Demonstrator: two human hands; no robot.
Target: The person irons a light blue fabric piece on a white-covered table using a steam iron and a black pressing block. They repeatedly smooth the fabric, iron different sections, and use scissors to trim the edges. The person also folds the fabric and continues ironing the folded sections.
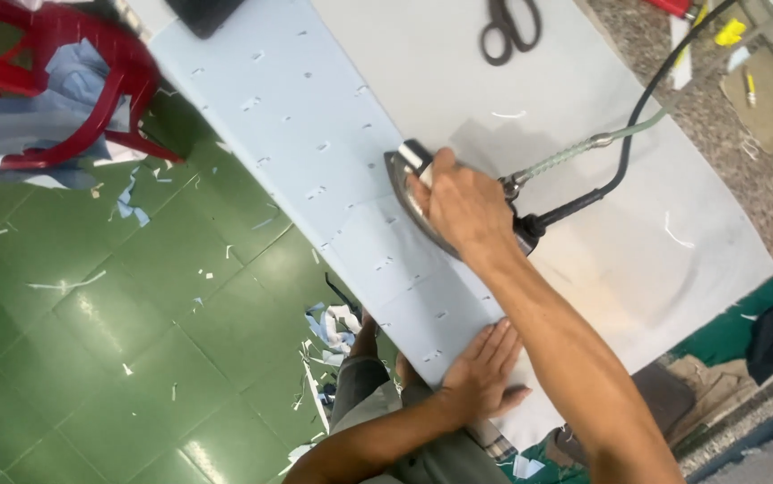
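My right hand (460, 204) is wrapped round the handle of a dark steel iron (422, 202), its nose aimed toward the tabletop's (602, 269) green-floor edge, long axis crosswise on the pale blue cloth strip (315, 152). My left hand (485, 367) lies flat, fingers together, pressing the cloth's near end. Black cord (624, 148) trails away; scissors (508, 27) lie far off.

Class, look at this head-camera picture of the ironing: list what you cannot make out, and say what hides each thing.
- Iron handle, head view: covered by the right hand.
- Scissors: blades cut off by the top edge.
- Red chair: cut off at the top-left corner.
- Cloth under the left hand: hidden by the palm.
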